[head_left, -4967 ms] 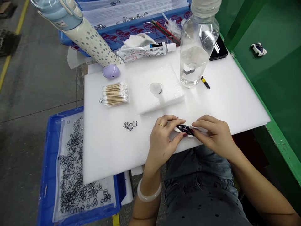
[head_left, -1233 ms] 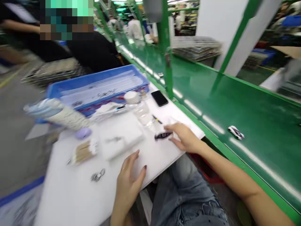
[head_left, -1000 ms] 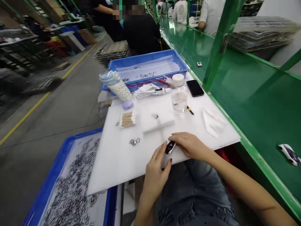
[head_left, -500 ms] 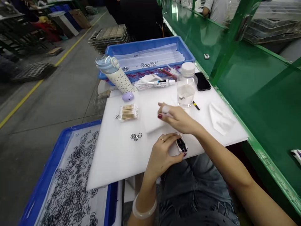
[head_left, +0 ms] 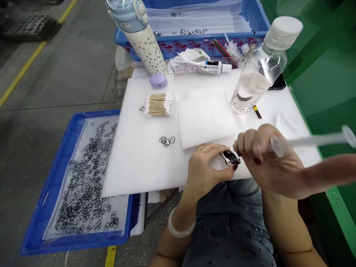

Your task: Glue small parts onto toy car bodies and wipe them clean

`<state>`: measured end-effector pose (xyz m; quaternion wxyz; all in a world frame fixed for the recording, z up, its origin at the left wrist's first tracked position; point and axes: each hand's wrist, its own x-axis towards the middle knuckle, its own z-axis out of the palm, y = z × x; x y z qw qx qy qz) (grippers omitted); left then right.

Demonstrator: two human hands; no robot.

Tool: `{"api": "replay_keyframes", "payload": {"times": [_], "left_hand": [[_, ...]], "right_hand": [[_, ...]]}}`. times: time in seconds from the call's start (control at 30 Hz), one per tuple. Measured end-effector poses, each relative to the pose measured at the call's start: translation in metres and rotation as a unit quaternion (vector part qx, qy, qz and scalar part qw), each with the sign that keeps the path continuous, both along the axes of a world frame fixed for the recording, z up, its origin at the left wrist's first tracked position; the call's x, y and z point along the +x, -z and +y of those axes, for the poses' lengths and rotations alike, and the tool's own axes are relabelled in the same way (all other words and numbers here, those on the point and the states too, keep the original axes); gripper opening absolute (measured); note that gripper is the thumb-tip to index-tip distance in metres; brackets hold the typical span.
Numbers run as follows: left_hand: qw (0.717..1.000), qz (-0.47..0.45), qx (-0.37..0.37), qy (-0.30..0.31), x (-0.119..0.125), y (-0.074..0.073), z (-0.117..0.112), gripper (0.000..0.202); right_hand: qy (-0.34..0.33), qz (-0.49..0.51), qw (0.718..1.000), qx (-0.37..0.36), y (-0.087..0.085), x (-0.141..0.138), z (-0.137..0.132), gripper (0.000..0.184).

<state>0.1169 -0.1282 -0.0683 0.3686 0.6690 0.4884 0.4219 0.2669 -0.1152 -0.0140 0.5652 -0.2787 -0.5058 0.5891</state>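
My left hand (head_left: 204, 168) is closed around a small white toy car (head_left: 231, 157) with a black top, thumb and fingers on its opposite sides at the table's front edge. My right hand (head_left: 271, 161) is raised just right of the car, its fingers curled around a translucent syringe (head_left: 314, 141). The syringe's plunger sticks out to the right, close to the camera; its front end is hidden in the hand. Beyond the car lies a white foam sheet (head_left: 204, 120). Several thin black rings (head_left: 167, 141) rest on the white table board (head_left: 144, 159) to the left.
A pack of cotton swabs (head_left: 158, 104), a purple case (head_left: 158, 80), a dotted flask (head_left: 148, 48), a white tube (head_left: 213, 67) and a clear bottle (head_left: 254, 83) stand or lie farther back. Blue trays (head_left: 79, 243) flank the board's left and back. A green bench (head_left: 330, 74) borders the right.
My right hand has moved from above the foam sheet to the right of the car, with the syringe turned outward. My left hand still grips the car. The view has shifted downward and closer.
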Motion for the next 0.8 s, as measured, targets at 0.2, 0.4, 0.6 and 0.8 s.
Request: {"api": "replay_keyframes", "payload": {"times": [0.2,0.4,0.6,0.8], "left_hand": [[1.0,0.004,0.0,-0.01,0.002,0.0,-0.001,0.029],[1.0,0.008,0.011,-0.01,0.001,-0.001,-0.001,0.029],[1.0,0.016,0.008,-0.007,0.0,-0.001,-0.001,0.03],[1.0,0.02,0.004,-0.008,0.0,-0.001,-0.001,0.03]], "right_hand": [[-0.042,0.059,0.997,-0.003,0.001,0.0,-0.003,0.057],[-0.061,0.077,0.995,-0.017,0.007,-0.004,0.003,0.063],[-0.055,0.066,0.996,-0.026,0.005,-0.006,0.003,0.067],[-0.031,0.078,0.996,-0.009,0.007,-0.008,0.001,0.065]]}}
